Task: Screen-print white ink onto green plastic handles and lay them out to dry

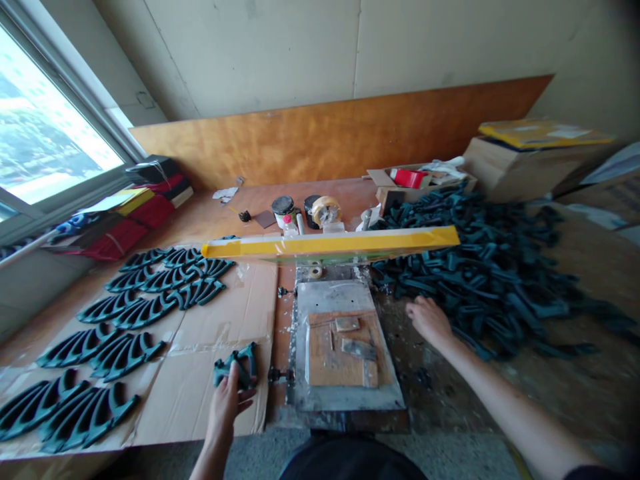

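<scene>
My left hand (225, 407) is at the lower middle, holding a dark teal moulded plastic piece (238, 366) by its lower edge, above the cardboard sheet (210, 380). My right hand (428, 321) sits at the near edge of a large heap of similar teal pieces (480, 273), its fingers curled down and partly hidden. Between my hands lies a metal-covered printing bed (345, 393) with a wooden board on it. Above the bed, a screen frame with yellow tape (330, 244) is raised. Several rows of teal pieces lie flat on the cardboard at left.
A wooden workbench runs beneath everything, with ink tins and a tape roll (326, 211) behind the raised frame. A cardboard box (410, 187) stands beyond them. Stacked boxes (530, 160) are at right, and a window (50, 127) with folded red material lies at left.
</scene>
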Demonstrator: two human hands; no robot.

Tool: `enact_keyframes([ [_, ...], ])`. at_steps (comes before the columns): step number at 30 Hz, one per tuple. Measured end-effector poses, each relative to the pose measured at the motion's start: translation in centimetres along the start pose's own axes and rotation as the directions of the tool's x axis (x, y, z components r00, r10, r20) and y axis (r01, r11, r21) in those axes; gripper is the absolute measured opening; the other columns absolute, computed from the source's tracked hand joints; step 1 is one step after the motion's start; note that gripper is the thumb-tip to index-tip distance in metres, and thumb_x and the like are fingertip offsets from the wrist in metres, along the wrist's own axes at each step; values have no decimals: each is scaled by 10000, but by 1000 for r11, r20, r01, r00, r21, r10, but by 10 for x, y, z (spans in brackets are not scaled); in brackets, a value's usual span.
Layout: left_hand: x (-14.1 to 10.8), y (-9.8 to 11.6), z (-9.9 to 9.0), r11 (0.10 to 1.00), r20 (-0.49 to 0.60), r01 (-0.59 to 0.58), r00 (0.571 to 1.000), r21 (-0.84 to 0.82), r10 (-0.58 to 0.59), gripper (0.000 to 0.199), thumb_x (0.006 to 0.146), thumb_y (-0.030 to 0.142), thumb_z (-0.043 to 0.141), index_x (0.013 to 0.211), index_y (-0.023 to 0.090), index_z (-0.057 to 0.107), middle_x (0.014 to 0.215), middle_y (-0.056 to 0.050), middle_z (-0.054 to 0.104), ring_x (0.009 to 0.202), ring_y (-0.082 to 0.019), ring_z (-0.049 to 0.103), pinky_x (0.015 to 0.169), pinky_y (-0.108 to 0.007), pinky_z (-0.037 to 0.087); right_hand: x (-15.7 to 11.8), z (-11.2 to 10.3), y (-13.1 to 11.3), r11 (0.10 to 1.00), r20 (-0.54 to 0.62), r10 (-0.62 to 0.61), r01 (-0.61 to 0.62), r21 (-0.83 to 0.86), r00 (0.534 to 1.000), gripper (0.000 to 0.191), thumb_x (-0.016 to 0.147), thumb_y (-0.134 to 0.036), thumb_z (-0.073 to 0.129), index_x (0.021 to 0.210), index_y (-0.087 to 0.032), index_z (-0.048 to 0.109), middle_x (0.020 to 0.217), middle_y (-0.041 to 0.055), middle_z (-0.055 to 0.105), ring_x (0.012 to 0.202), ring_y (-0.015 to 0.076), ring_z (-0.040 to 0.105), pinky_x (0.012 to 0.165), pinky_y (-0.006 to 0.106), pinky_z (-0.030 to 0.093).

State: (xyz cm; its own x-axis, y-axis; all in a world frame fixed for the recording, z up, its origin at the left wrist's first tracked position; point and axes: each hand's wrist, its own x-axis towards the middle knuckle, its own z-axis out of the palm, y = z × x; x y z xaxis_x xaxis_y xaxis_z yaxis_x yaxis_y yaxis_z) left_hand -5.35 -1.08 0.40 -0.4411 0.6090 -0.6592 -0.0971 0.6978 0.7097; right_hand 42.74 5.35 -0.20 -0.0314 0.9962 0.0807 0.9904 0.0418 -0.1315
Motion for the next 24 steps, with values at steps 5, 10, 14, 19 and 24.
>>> enact_keyframes([
  [5, 54, -37, -40, 881, -77, 33, 997, 472, 4, 503, 857, 619, 322, 695, 204, 555, 469, -69, 600, 532, -295, 670, 489, -371, 524, -11, 22, 68, 1000, 50, -27, 27, -3, 998, 195, 731, -100, 508, 638, -209, 640, 837, 89, 629, 861, 239, 553, 719, 339, 422],
  [10, 56, -19, -41, 700, 40, -13, 999, 714, -22, 622, 831, 701, 249, 589, 201, 530, 415, -94, 564, 465, -285, 631, 486, -366, 496, -15, 29, 42, 997, -105, 12, -3, 83, 994, 134, 785, -218, 474, 792, -185, 604, 842, 100, 586, 761, 234, 558, 714, 367, 458],
  [14, 30, 42, -30, 765, 165, -200, 978, 612, 124, 576, 757, 716, 427, 594, 177, 548, 361, -48, 504, 345, -211, 521, 417, -307, 421, -10, 14, -19, 931, -175, -76, 133, 341, 982, 249, 858, -231, 433, 1046, -179, 588, 992, 103, 631, 883, 226, 614, 792, 360, 498],
  [19, -31, 145, 32, 793, 259, -599, 788, 109, 559, 601, 811, 701, 390, 1022, 168, 570, 616, 4, 612, 482, -112, 551, 517, -215, 447, -12, -5, -105, 771, -55, -548, 530, 353, 835, 408, 918, -124, 353, 1230, -238, 590, 1095, 59, 644, 977, 185, 604, 828, 308, 502],
  [24, -92, 210, 74, 610, 253, -659, 561, -440, 788, 529, 838, 675, 403, 817, 167, 550, 548, 7, 594, 430, -97, 501, 461, -202, 409, -18, 0, -128, 794, -66, -603, 607, 47, 795, 415, 851, -79, 459, 1185, -237, 648, 912, 82, 625, 924, 239, 567, 819, 371, 491],
])
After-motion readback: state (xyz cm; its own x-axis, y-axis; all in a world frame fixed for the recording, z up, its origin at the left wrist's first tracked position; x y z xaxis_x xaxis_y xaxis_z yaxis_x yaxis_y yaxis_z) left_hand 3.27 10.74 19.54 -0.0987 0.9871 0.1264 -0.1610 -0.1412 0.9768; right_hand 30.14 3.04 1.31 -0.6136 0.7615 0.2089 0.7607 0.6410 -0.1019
